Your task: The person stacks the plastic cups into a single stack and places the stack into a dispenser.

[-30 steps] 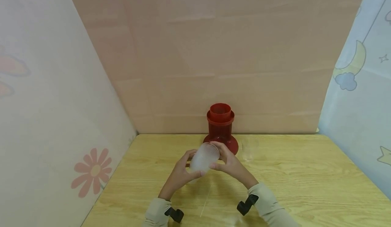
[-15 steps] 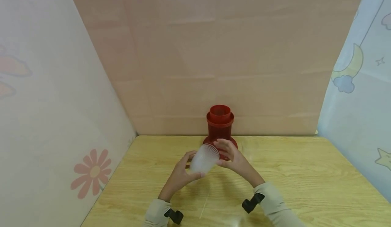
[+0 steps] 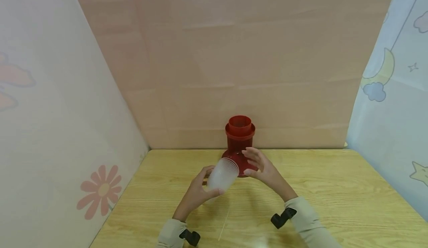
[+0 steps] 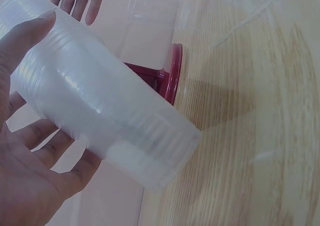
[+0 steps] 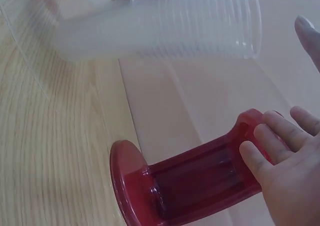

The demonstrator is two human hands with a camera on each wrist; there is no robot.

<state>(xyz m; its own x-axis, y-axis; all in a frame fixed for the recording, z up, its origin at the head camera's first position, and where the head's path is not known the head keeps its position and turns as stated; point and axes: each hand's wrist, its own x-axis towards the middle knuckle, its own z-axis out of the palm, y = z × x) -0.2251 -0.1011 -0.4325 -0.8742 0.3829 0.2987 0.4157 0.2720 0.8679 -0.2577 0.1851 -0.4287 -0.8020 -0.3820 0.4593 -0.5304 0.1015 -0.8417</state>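
A nested stack of clear plastic cups [image 3: 222, 173] is held tilted above the table by my left hand [image 3: 197, 190], rims up toward the right. In the left wrist view, the thumb lies across the stack [image 4: 105, 95] near the rims and the fingers curl round beneath. My right hand [image 3: 267, 170] is apart from the cups, just right of their rims, fingers spread and holding nothing. Behind both hands stands a red cup holder [image 3: 239, 140] with a round collar on top and a wide base; the right hand covers part of that base.
The wood-grain table [image 3: 321, 188] runs back to a plain wall, with patterned side walls. A thin pale strip [image 3: 224, 224] lies near the front. A single clear cup [image 4: 155, 5] shows faintly beyond the stack in the left wrist view.
The right hand has let go of the cup rims and drawn away to the right, its fingers spreading. The left hand holds the stack in nearly the same place.
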